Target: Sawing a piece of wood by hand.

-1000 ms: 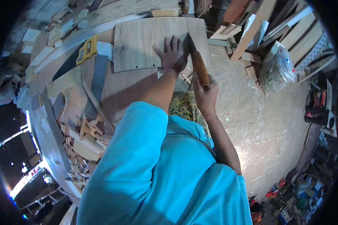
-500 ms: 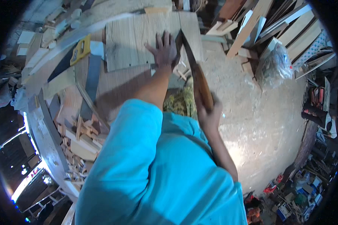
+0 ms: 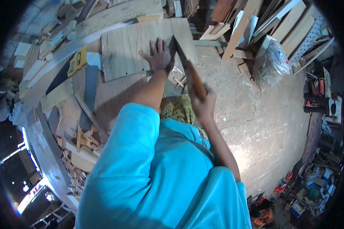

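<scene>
A wide wood-grained board [image 3: 122, 45] lies across the workbench in front of me. My left hand [image 3: 159, 56] rests on its top with the fingers spread, pressing near the right part. In my right hand [image 3: 203, 103] is the brown wooden handle of a handsaw [image 3: 181, 53], fingers wrapped round it. The saw's dark blade slants up and away to the left, its far end over the board just right of my left hand. A cut line past the blade's tip is too faint to make out.
A second saw with a yellow handle [image 3: 77, 61] lies on the bench to the left. Wood offcuts [image 3: 88, 141] pile up nearer on that side. Planks [image 3: 242, 28] lean at the back right, beside a clear plastic bag [image 3: 271, 63]. Bare floor [image 3: 256, 126] stretches to the right.
My right hand and the saw have shifted slightly toward the board. The whole view has turned a little, so the board appears further left. My left hand stays spread on it.
</scene>
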Demonstrator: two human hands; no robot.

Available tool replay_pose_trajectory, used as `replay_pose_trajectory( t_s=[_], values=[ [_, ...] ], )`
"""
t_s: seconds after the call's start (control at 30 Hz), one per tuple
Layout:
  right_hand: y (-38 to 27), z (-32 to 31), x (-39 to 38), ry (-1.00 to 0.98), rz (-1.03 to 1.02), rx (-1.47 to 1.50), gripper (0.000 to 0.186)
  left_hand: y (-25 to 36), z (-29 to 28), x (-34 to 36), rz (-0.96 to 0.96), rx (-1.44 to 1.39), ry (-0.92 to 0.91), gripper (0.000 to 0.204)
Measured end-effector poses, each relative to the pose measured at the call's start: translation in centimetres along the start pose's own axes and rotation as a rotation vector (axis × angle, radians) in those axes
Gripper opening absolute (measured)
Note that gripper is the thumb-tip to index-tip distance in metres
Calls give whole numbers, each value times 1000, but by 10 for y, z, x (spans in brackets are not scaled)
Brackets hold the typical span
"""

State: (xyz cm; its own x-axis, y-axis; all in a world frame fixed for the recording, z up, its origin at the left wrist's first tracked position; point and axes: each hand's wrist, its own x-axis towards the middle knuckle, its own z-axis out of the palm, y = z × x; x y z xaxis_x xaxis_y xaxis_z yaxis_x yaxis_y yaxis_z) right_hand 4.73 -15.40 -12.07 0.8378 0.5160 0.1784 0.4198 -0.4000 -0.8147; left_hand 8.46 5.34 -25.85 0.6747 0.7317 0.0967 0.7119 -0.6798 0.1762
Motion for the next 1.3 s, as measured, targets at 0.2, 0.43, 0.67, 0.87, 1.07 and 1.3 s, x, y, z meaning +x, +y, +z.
replay_pose_trajectory(
  t_s=[0.2, 0.43, 0.67, 0.87, 1.07, 1.3],
  values=[
    [-25, -51, -58, -70, 265, 68, 18, 3, 7, -5, 4, 73, 71, 48],
    [14, 37, 36, 97, 31, 143, 27, 1, -1, -3, 27, 42, 48, 52],
    [-22, -23, -28, -53, 207, 84, 18, 4, 1, -6, 24, 7, -26, 51],
    [-26, -21, -29, -61, 348, 98, 15, 2, 11, -3, 7, 68, 93, 47],
    [8, 7, -7, -29, 250, 141, 15, 10, 7, 0, -26, 24, -3, 49],
    [-23, -58, -46, -66, 331, 168, 19, 11, 5, -1, -48, 22, 32, 48]
  ],
)
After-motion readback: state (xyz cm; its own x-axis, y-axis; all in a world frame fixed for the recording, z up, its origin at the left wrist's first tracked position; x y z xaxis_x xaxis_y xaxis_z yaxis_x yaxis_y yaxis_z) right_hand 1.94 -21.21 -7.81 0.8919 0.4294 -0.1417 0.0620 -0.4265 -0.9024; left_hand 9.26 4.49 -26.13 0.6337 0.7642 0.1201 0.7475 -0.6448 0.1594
